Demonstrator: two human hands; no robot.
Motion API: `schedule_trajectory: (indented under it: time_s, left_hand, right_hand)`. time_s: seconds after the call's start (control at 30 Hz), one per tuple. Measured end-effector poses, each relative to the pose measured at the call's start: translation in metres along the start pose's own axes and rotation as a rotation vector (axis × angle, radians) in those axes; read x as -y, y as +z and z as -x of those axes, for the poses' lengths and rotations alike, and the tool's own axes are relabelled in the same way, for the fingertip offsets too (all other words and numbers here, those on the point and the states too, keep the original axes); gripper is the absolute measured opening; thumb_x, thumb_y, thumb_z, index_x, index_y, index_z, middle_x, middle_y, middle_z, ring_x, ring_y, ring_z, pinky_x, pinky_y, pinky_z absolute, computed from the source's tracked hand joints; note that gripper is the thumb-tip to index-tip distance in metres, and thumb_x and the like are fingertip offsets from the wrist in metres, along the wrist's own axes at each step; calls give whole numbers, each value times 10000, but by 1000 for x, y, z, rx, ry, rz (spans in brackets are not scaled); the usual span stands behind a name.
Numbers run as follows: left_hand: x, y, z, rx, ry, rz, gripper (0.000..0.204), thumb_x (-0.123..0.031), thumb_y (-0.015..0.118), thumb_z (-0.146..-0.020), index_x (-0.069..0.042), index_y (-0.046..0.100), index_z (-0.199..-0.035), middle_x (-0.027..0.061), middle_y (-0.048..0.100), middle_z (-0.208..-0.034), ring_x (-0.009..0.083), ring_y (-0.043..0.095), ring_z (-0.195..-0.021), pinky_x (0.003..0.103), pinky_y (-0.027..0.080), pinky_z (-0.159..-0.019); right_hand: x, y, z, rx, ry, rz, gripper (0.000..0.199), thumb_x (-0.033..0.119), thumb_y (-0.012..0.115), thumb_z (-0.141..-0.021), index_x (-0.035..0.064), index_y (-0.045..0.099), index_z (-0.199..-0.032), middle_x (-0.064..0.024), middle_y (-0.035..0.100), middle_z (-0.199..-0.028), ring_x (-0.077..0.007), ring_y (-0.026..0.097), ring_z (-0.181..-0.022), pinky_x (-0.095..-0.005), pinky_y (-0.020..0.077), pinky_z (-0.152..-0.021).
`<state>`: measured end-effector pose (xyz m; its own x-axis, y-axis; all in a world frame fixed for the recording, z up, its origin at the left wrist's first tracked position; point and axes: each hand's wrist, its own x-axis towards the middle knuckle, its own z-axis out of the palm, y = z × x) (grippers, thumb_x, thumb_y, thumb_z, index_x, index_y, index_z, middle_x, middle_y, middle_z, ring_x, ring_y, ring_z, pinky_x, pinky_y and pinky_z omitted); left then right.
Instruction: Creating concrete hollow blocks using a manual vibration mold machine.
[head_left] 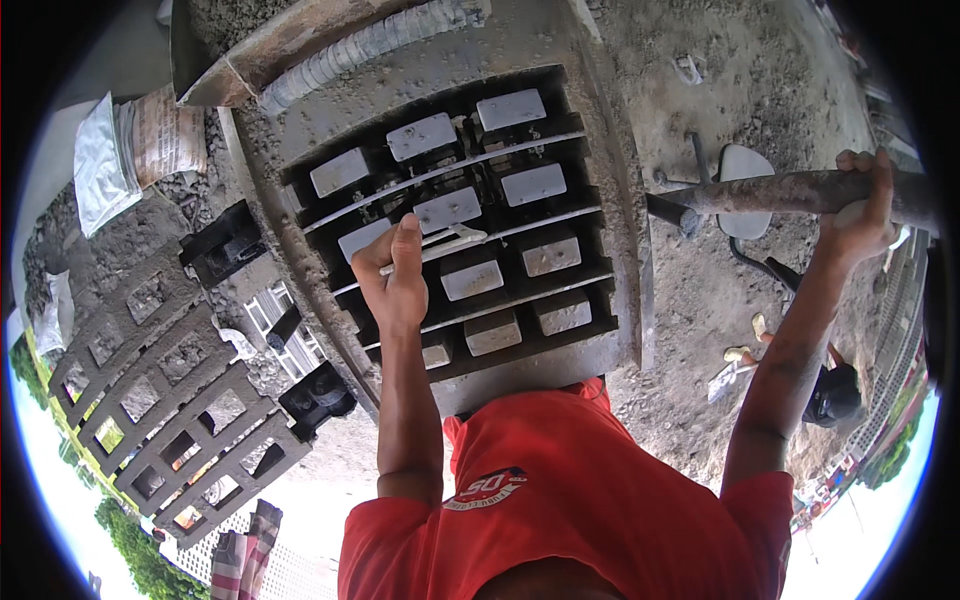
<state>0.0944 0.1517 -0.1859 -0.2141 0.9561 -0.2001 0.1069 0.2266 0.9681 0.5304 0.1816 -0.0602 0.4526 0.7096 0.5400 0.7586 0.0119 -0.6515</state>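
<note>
My left hand (400, 275) is closed around a slim, pale tool (448, 241) with a narrow looped end, whose exact kind I cannot make out. It is held over a steel block mould (628, 270), above its rows of grey rectangular cores (420, 136). Dark gaps and thin curved divider plates lie between the cores. Out to the right, my right hand (862, 215) is wrapped round a thick, rusty metal pipe (770, 194). The pipe extends toward the right side of the mould.
Hollow concrete blocks (165, 335) stand in rows at the left. A dusty trough edge (370, 50) crosses the far side. White and brown sacks (105, 165) lie far left. Black machine parts (222, 243) jut from the mould's left. Another person (832, 395) is at the right.
</note>
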Motion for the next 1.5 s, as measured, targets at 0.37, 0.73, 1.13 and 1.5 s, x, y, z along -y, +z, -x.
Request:
schedule_trajectory:
  time_s: [0.37, 0.73, 1.13, 1.5]
  left_hand:
    - [-1, 98, 26, 293, 331, 84, 328, -64, 516, -860, 5, 479, -542, 121, 452, -467, 297, 420, -377, 366, 339, -404]
    - [-22, 76, 18, 129, 515, 117, 346, -19, 532, -824, -26, 415, -498, 87, 369, -430, 221, 350, -334, 328, 268, -362]
    - [-22, -150, -2, -107, 278, 69, 435, -203, 421, -924, -63, 401, -513, 2, 360, -456, 81, 307, -405, 278, 224, -402]
    - [6, -122, -1, -233, -127, 214, 151, -91, 657, -774, 17, 584, -697, 42, 526, -611, 81, 432, -507, 221, 355, -492]
  right_hand:
    - [5, 9, 5, -104, 101, -420, 205, 89, 552, -840, -49, 589, -987, -105, 592, -794, -217, 589, -723, -294, 479, -610]
    - [13, 10, -1, -82, 209, -600, 160, 154, 592, -828, 9, 580, -894, -67, 569, -752, -202, 545, -678, -293, 450, -617]
    - [17, 15, -1, -148, 250, -477, 211, 188, 559, -839, -10, 588, -908, -79, 574, -711, -211, 563, -657, -305, 453, -609]
    - [2, 11, -1, -123, 26, -141, 252, 210, 599, -823, -21, 615, -923, -112, 594, -736, -180, 579, -628, -274, 458, -501]
